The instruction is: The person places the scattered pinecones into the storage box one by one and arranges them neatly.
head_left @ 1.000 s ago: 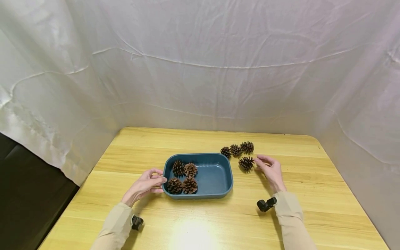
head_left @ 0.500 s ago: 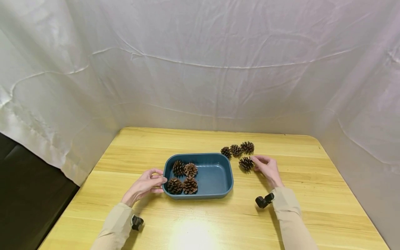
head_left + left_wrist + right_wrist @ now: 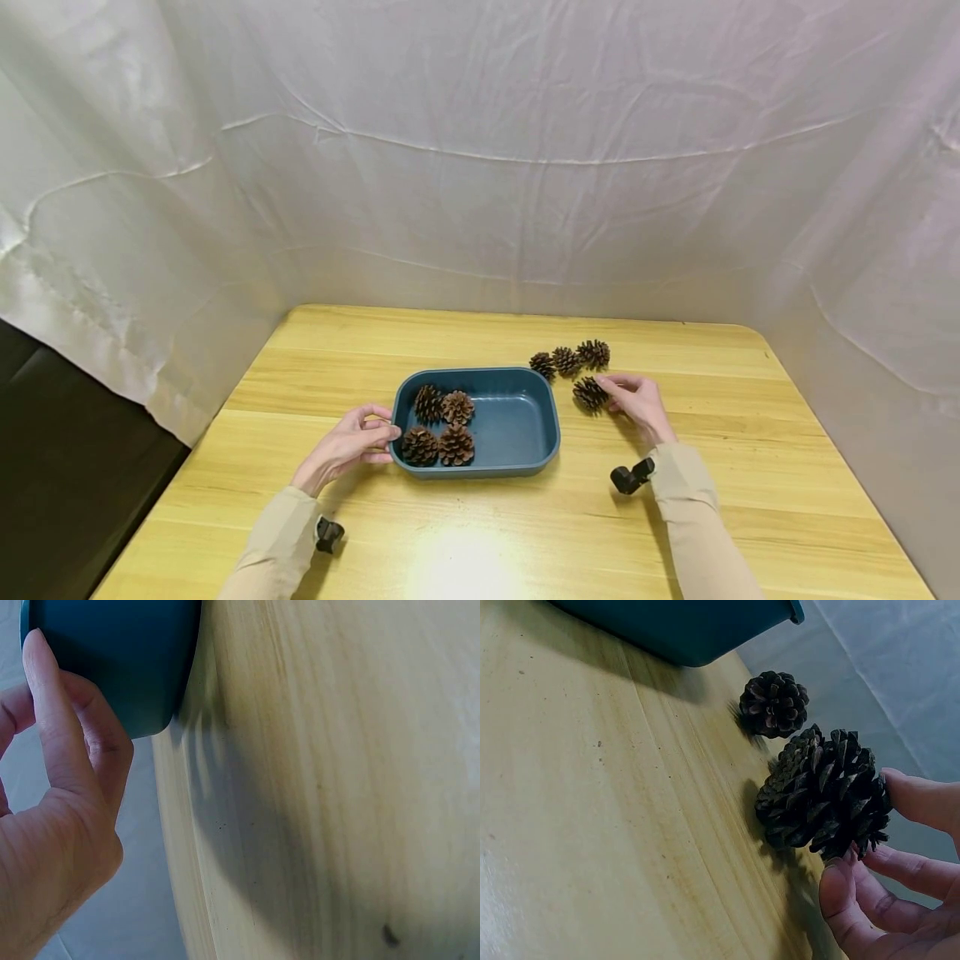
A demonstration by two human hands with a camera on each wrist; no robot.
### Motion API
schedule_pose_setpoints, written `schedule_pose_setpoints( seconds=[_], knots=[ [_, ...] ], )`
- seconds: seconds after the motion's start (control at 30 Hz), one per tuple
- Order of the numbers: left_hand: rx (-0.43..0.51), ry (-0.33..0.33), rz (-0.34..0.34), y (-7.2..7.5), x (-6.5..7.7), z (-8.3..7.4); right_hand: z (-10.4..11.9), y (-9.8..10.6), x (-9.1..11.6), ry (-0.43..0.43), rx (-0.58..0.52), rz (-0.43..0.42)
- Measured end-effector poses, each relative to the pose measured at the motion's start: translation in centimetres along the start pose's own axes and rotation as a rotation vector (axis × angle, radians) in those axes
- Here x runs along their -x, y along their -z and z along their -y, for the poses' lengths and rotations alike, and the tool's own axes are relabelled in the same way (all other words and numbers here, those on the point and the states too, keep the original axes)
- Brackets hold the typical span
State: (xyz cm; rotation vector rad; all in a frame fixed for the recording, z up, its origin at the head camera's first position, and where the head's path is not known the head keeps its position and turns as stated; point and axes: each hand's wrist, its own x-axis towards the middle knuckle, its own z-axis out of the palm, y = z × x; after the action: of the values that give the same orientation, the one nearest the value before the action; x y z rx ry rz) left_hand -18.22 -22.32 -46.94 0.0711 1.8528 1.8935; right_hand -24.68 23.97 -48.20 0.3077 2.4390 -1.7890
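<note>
On the table stands a dark blue rectangular container [image 3: 510, 433], with several brown pine cones grouped in its left half, among them a front-left one [image 3: 420, 447]. My left hand [image 3: 348, 442] holds the container's left end, thumb at the rim and fingers against the outer wall; the left wrist view shows this hand [image 3: 71, 780] from behind. To the right of the container, my right hand [image 3: 641, 408] pinches a dark pine cone [image 3: 587, 395] from its right side. Close up in the right wrist view, thumb and fingers hold the broad end of that cone [image 3: 821, 795], which sits low over the wood.
Behind the held cone, three more pine cones lie in a slanting row: a left one [image 3: 542, 364], a middle one [image 3: 566, 361] and a right one [image 3: 593, 354]. The wooden table [image 3: 750, 467] is bordered by a pale fabric curtain [image 3: 510, 233] at the back and sides.
My right hand has moved left to the pine cone and now pinches it; a second ago its fingers were at the cone's right edge. The left hand and container have stayed put.
</note>
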Motion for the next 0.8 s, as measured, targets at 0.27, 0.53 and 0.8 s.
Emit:
schedule_pose_setpoints(
  seconds=[0.27,0.53,0.8],
  knots=[
    [0.006,-0.003,0.006,0.18,-0.11,0.23,0.19,-0.06,0.09,0.020,0.052,0.003],
    [0.001,0.006,-0.003,0.15,-0.18,0.28,0.07,-0.18,-0.08,0.005,-0.022,0.023],
    [0.006,0.007,-0.009,0.23,-0.17,0.32,0.25,-0.25,-0.04,-0.004,-0.058,0.062]
  ],
)
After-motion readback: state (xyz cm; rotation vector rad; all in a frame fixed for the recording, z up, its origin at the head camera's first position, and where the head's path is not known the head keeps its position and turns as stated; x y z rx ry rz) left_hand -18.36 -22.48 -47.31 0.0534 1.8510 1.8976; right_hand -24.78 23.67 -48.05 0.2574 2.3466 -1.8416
